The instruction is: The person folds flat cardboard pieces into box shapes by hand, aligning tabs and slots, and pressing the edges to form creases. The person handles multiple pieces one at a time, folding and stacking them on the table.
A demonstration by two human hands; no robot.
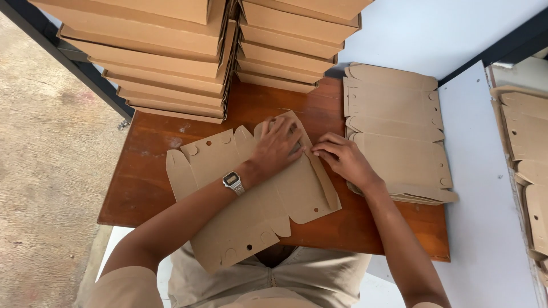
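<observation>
Left hand, wristwatch on wrist, pressed flat w/ fingers spread on flat brown cardboard box blank – lying unfolded on wooden tabletop, near edge hanging over lap. Right hand just beside, fingertips bunched together, pressing side flap crease of same blank. Right of those fingers – stack of flat die-cut blanks, same brown, round punch holes. Beyond fingertips, two tall stacks of folded brown boxes. No labels visible.
</observation>
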